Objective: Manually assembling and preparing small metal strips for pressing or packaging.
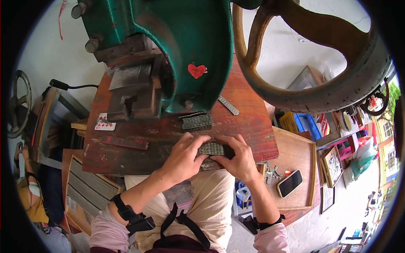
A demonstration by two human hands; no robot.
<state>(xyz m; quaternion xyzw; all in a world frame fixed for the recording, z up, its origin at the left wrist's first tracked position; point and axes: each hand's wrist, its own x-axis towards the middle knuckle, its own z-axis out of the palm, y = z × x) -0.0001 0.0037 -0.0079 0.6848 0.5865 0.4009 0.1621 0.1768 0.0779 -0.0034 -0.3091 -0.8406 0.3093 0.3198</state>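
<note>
Between my two hands, at the front edge of the red-brown wooden table (162, 158), is a stack of metal link strips (210, 149) that look like watch bands. My left hand (182, 155) grips its left end, with thumb and fingers closed round it. Around the right end, the fingers of my right hand (238, 157) are closed too. Just beyond my hands lies a second, darker stack of link strips (196, 121). Farther back, a single link strip (228, 105) rests near the base of the green machine press (198, 38).
A steel die block (131, 90) sits under the press, and a large handwheel (303, 99) overhangs the right. On the table are a playing card (105, 122) and a flat reddish bar (124, 142). Wooden trays flank me; the right one (295, 145) holds a phone (290, 184).
</note>
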